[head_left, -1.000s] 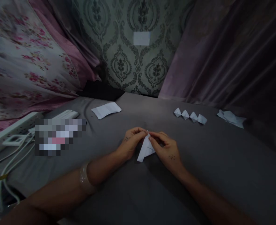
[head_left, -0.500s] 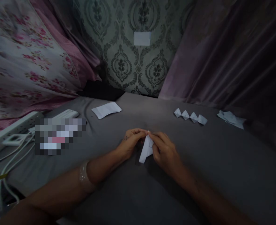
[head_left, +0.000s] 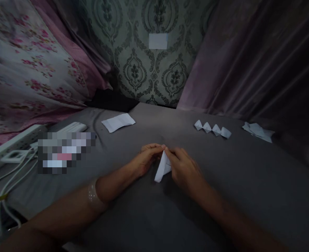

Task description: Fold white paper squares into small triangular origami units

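Observation:
A folded white sheet of paper (head_left: 162, 168) hangs between my two hands over the grey cloth, its narrow tip at the top. My left hand (head_left: 147, 159) pinches that tip with thumb and fingers. From the other side my right hand (head_left: 184, 166) grips the same tip and covers the paper's right part. To the right, beyond my hands, lies a row of several small folded paper shapes (head_left: 212, 128). A stack of white paper pieces (head_left: 118, 122) rests farther off to the left.
More loose white papers (head_left: 258, 131) lie at the far right. On the left are a white power strip (head_left: 13, 147), cables (head_left: 11, 185) and a blurred-out item (head_left: 65, 154). Black cloth (head_left: 112, 100) sits by the patterned wall (head_left: 157, 80), with curtains at both sides.
My right hand has turned over the paper's right side, so its back now faces me and hides more of the sheet. My left hand keeps its pinch at the tip.

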The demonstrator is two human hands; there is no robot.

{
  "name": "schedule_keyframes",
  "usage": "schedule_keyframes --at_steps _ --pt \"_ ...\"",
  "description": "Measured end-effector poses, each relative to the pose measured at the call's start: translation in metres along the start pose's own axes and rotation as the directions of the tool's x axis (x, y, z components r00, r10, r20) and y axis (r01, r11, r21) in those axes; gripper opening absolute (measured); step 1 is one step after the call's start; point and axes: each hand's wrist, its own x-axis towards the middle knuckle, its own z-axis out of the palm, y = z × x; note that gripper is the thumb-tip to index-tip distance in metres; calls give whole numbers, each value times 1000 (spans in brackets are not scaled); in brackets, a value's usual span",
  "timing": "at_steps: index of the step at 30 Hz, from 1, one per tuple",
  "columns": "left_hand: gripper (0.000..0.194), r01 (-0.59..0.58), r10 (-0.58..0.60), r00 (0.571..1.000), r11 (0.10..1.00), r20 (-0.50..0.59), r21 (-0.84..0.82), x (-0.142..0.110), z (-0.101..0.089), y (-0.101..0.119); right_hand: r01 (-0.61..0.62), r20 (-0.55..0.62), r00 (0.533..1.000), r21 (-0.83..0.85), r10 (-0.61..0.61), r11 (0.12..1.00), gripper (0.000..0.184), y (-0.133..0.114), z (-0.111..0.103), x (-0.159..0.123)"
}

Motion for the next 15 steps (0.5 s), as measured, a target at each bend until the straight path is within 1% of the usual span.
schedule_keyframes --at_steps 1,2,3,4,5,6,7,8,9,11,15 --pt "25 0 0 1000 1000 4 2 -1 1 1 -63 0 998 155 64 986 46 1 -3 2" --pt "25 -6 6 1000 1000 6 8 -1 1 1 -132 10 991 320 136 938 43 2 -6 5" --pt "24 -18 18 1000 1000 6 19 -2 2 1 -210 30 974 475 223 854 37 4 -8 8" --pt "24 -35 35 999 999 7 31 -3 3 1 -294 70 945 607 319 738 30 5 -10 10" --pt "23 -56 56 998 997 9 46 -4 4 1 -372 122 902 706 413 603 24 7 -10 12" --pt "23 -79 79 997 995 13 62 -5 5 1 -434 187 853 772 487 465 22 9 -10 13" --pt "22 -104 103 995 992 14 76 -5 6 0 -478 254 809 808 530 343 24 10 -9 14" --pt "22 -128 127 992 988 16 91 -6 7 0 -508 311 776 823 549 253 28 11 -8 14" --pt "22 -149 147 989 983 19 106 -6 7 0 -527 351 758 826 550 199 31 11 -6 14" --pt "23 -174 173 985 976 20 129 -7 7 -1 -544 388 748 824 539 161 33 11 -3 14" --pt "22 -175 174 985 977 15 122 -7 7 -2 -544 370 744 819 557 182 30 7 0 14"
